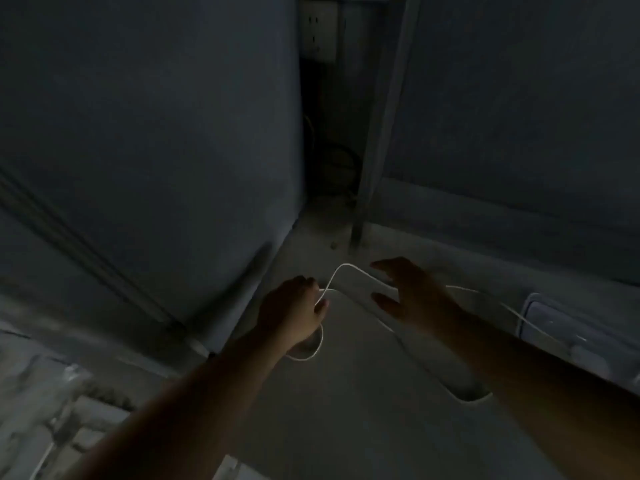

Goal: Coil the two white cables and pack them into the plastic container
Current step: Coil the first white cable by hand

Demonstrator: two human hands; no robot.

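The scene is dim. A thin white cable point(349, 270) arcs between my two hands above a pale floor. My left hand point(294, 311) is closed around the cable, and a loop of it hangs below the fist. My right hand point(408, 292) hovers at the cable's other side with fingers spread; the cable passes by its fingertips and trails off right toward a pale plastic container point(554, 323). A second strand runs down under my right forearm to the floor. Whether that strand is a separate cable I cannot tell.
A large dark panel point(156, 133) stands at left and another dark wall at right, with a narrow gap between them holding a wall socket point(318, 29) and a metal post point(377, 150). Pale clutter lies at the bottom left.
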